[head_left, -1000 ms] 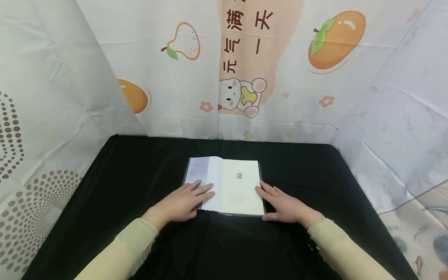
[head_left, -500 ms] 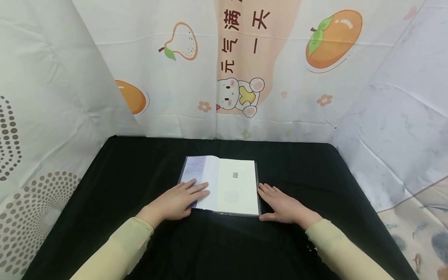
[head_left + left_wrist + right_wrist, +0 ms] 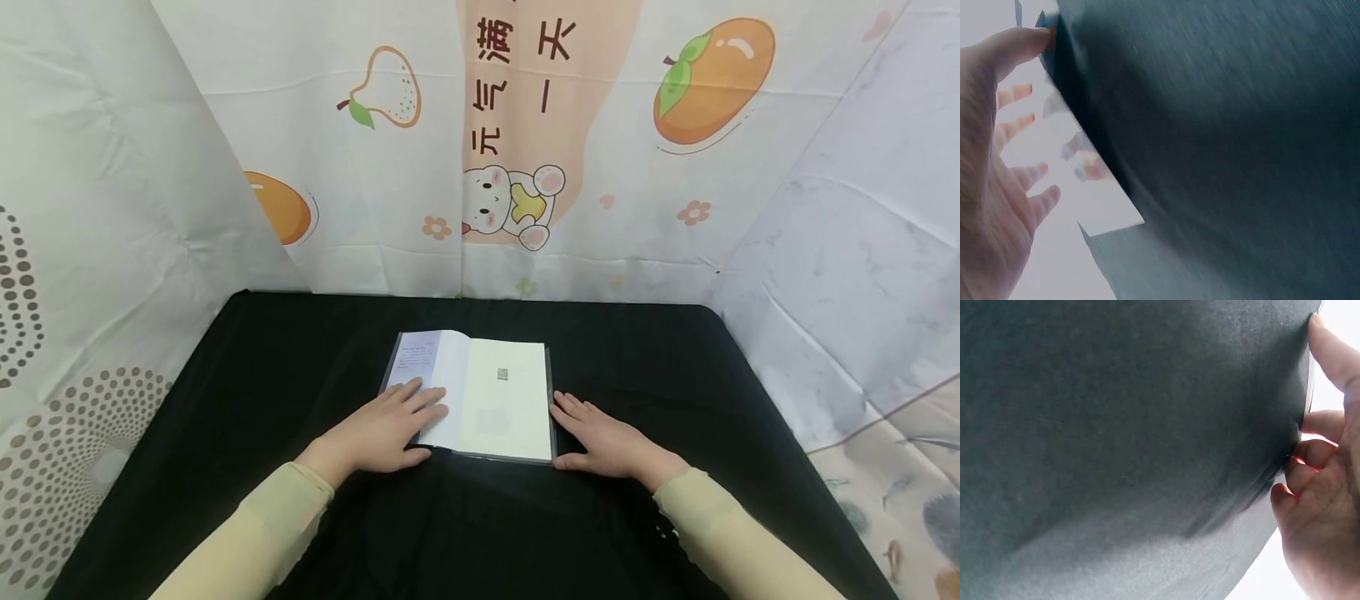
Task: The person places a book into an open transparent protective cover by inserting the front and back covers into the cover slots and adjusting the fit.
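Note:
An open book point(image 3: 506, 408) lies on a black cloth, with a small printed square code on its right page and a lilac flap point(image 3: 415, 358) at its left. My left hand point(image 3: 378, 429) rests flat on the left page, fingers spread and thumb out at the near edge. In the left wrist view, its straight fingers point(image 3: 1022, 178) stand over a bright, glossy page corner point(image 3: 1107, 209). My right hand point(image 3: 607, 442) lies beside the book's right edge, fingertips right at the cover, fingers extended. The right wrist view shows that hand's thumb and fingers point(image 3: 1294, 478) by the dark cloth.
The black-covered table point(image 3: 480, 533) reaches around the book on all sides. White printed curtains point(image 3: 360, 192) hang behind it and along both sides. A pale yellow-green sleeve point(image 3: 255, 529) covers each forearm.
The right fingers have come off the right page to the book's edge. The book sits slightly further left in view. My left thumb has spread out from beside the hand.

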Available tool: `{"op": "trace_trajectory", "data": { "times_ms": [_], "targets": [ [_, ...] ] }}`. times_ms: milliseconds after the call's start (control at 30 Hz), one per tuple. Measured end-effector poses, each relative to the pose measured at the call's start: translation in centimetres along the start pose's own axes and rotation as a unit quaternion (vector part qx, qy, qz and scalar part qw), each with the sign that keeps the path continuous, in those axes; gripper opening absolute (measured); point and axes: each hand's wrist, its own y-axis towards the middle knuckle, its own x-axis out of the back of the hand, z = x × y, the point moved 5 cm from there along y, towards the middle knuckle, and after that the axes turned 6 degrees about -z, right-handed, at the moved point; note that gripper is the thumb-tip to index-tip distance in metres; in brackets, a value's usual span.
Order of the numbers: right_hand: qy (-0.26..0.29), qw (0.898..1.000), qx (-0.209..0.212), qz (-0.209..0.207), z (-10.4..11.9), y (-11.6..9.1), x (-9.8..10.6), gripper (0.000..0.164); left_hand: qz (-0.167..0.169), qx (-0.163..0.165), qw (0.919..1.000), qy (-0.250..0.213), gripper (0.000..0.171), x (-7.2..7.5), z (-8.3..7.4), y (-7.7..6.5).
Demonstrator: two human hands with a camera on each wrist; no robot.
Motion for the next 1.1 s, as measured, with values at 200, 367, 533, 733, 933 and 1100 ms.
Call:
{"op": "trace_trajectory", "data": {
  "times_ms": [200, 367, 533, 733, 933, 1100],
  "targets": [
    [0.008, 1.0, -0.004, 0.002, 0.2, 0.0, 0.0, 0.084, -0.043, -0.03, 0.9986, 0.004, 0.059, 0.2, -1.6, 1.7],
    [0.011, 1.0, -0.004, 0.001, 0.1, -0.1, -0.1, 0.085, -0.044, -0.05, 0.9977, 0.01, 0.055, 0.3, -3.4, 3.0],
    [0.015, 1.0, -0.004, -0.002, 0.0, -0.1, -0.2, 0.087, -0.041, -0.053, 0.9976, 0.017, 0.054, -0.1, -4.8, 4.2],
    [0.01, 1.0, -0.022, 0.008, -0.1, 0.0, -0.1, 0.087, -0.032, -0.043, 0.9983, 0.022, 0.058, -0.5, -6.4, 5.5],
    [0.01, 0.999, -0.027, 0.013, -0.1, 0.1, -0.2, 0.087, -0.036, -0.034, 0.9986, 0.021, 0.065, -0.9, -7.4, 6.6],
    [0.011, 1.0, -0.024, 0.014, 0.0, 0.0, -0.1, 0.087, -0.033, -0.022, 0.9985, 0.038, 0.068, -1.6, -7.5, 7.1]
  ]
}}
